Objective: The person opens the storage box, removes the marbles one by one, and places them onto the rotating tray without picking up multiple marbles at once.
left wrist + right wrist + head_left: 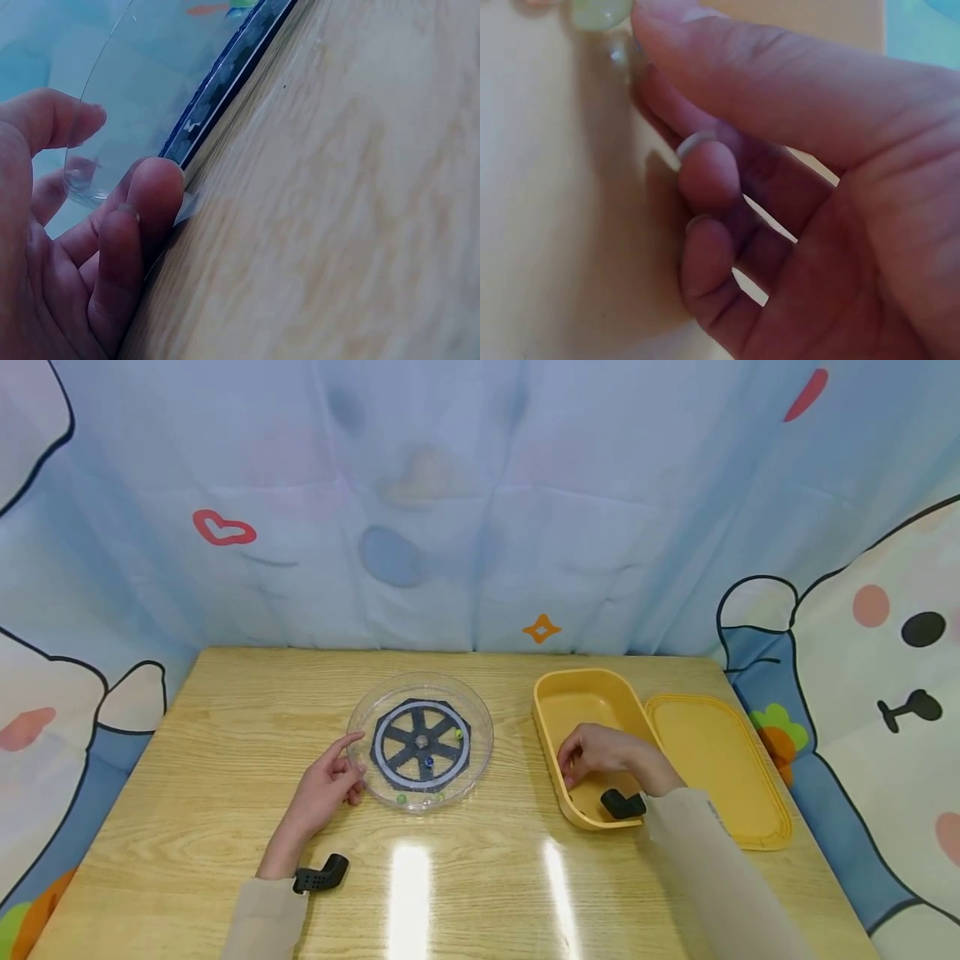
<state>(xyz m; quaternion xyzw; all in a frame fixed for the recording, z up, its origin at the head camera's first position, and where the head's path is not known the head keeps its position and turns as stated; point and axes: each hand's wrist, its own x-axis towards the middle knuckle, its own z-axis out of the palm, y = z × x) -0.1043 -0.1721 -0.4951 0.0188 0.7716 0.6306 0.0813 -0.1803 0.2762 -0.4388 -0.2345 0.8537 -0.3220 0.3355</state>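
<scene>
Your sleeves (723,868) reach in over the near side of the counter (487,893). Right of the counter's middle sits the yellow box (585,706); its lid (720,768) is off, lying just beside it toward the right edge. Left of the middle stands your clear dish (482,739), with a dark wheel (418,722) at its base. Your left grip (326,789) is clasped on the dish's rim, on the side facing the counter's left edge. Your right grip (600,752) is down inside the box with curled fingers; whether it pinches anything, you cannot tell. Just beside that thumb shows a green marble (600,13). You have a blue marble (429,762) and a few green marbles (402,798) in the dish. So the work looks partway along: several marbles in the dish, and at least one in the box left to handle.
</scene>
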